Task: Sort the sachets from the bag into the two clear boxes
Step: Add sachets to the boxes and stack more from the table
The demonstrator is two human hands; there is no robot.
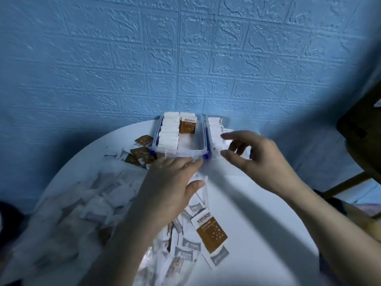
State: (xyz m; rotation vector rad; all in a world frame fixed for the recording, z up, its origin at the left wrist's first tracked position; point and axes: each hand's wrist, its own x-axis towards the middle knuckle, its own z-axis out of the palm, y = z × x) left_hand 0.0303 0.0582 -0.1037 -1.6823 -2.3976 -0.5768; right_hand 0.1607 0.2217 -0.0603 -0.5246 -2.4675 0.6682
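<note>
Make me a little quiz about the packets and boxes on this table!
1. True or false: the left box holds a row of white sachets.
2. What colour is the big sachet lying nearest the camera? A) green B) brown and white C) red
3. Fill in: the wall behind the table is ____.

Key: 1 true. 2 B. 3 blue. Bonus: the right hand hovers at the right box; the left hand is by the left box's front.
</note>
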